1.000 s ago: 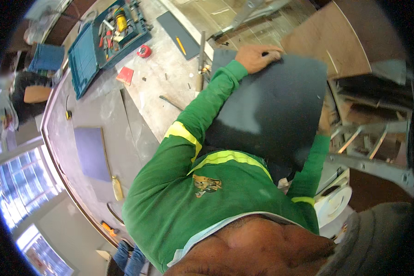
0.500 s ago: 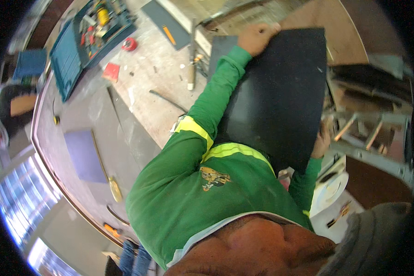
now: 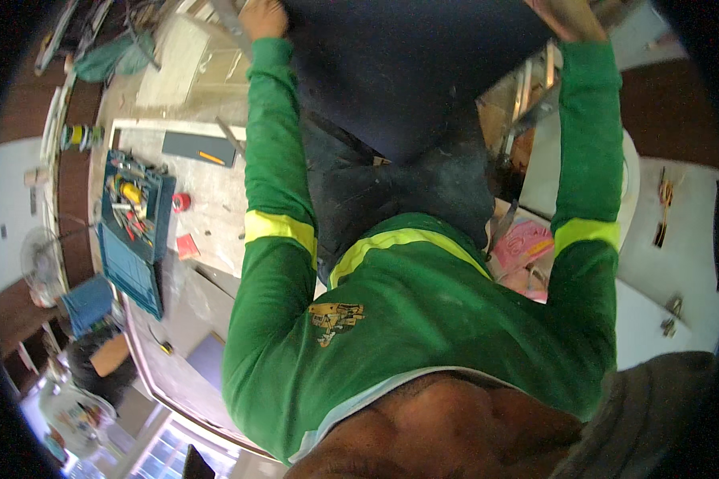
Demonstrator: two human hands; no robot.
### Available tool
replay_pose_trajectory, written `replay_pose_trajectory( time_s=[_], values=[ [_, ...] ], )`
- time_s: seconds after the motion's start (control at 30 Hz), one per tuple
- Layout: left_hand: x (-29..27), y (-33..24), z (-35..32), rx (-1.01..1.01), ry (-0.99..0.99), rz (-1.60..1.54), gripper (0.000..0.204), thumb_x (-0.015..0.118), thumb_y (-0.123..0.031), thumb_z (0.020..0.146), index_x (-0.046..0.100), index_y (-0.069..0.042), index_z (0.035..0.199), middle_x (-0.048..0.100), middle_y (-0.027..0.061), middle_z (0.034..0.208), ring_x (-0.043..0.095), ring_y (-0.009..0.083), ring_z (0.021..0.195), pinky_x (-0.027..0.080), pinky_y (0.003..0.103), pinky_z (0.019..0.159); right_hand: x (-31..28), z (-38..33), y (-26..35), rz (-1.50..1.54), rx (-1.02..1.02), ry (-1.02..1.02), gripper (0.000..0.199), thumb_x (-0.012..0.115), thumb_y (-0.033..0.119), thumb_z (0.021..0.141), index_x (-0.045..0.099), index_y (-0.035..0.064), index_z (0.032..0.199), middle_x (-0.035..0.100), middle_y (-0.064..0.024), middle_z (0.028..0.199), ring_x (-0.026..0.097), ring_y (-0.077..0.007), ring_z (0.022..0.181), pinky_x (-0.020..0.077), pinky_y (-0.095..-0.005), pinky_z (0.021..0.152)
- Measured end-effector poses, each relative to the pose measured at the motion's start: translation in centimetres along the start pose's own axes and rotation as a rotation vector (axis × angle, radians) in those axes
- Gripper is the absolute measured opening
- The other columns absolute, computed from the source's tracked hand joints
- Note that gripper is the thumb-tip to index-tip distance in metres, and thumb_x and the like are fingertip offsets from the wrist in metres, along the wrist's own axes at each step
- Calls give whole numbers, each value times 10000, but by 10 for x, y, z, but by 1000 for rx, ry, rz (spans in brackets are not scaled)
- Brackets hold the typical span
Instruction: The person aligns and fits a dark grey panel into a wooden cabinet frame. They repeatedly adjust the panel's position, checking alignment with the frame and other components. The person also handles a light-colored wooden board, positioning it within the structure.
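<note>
Both arms stretched up, left hand and right hand each clamping an opposite edge of the dark panel, spreading the grip so it rides level above the cluttered workbench.

A workshop; an open blue toolbox full of hand tools sits on a dusty workbench; offcuts and wood panels lie about.

The dark panel runs off the top edge, which also cuts both hands at the knuckles. Tools in the open blue toolbox are too small to identify.
</note>
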State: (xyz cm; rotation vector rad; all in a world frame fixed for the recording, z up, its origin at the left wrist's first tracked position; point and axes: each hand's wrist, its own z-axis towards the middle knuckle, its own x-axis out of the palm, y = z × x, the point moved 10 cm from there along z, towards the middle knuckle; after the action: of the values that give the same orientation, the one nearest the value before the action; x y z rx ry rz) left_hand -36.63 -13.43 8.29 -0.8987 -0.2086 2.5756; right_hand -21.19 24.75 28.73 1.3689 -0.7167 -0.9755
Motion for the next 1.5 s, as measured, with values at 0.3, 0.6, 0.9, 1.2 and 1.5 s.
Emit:
replay_pose_trajectory(
  time_s=[0.3, 0.6, 0.9, 1.2, 1.5],
  values=[
    [32, 7, -120, -1036, 237, -349, 881, 473, -741, 977, 610, 60, 1318, 717, 268, 1169, 700, 454, 992, 544, 509, 859, -36, -2, -41, 122, 23, 165, 522, 676, 329, 996, 582, 26, 1412, 653, -84, 1126, 640, -211, 1064, 589, -517, 902],
    [57, -19, -145, -1274, 470, -444, 1212, 351, -897, 892, 516, 218, 1340, 687, 261, 1248, 703, 352, 1053, 569, 400, 883, 21, -23, -40, 545, -229, 343, 542, 633, 399, 1003, 589, 57, 1422, 671, -99, 1265, 644, -242, 1169, 588, -523, 837],
    [95, -22, -63, -473, 362, -89, 698, 334, -499, 1046, 324, -30, 1563, 727, 248, 1017, 713, 387, 864, 566, 494, 751, 32, -86, -35, -100, -425, 124, 517, 576, 381, 1044, 566, 57, 1447, 654, -130, 1345, 624, -304, 1233, 504, -445, 1055],
    [102, -101, -116, -764, 244, -397, 597, 280, -486, 1079, 616, -18, 1233, 685, 322, 984, 661, 495, 921, 485, 580, 835, -35, -167, -152, 386, 103, -347, 438, 549, 271, 1066, 615, -78, 1323, 636, -155, 1362, 599, -243, 1262, 432, -390, 1130],
    [87, -98, -139, -668, 237, -968, 825, 705, -493, 942, 410, -39, 1565, 514, 277, 1504, 534, 371, 1358, 395, 425, 1149, -37, -121, -237, 545, 177, -248, 438, 578, 226, 1047, 584, -5, 1419, 622, -133, 1405, 637, -230, 1217, 540, -356, 1019]
  ],
)
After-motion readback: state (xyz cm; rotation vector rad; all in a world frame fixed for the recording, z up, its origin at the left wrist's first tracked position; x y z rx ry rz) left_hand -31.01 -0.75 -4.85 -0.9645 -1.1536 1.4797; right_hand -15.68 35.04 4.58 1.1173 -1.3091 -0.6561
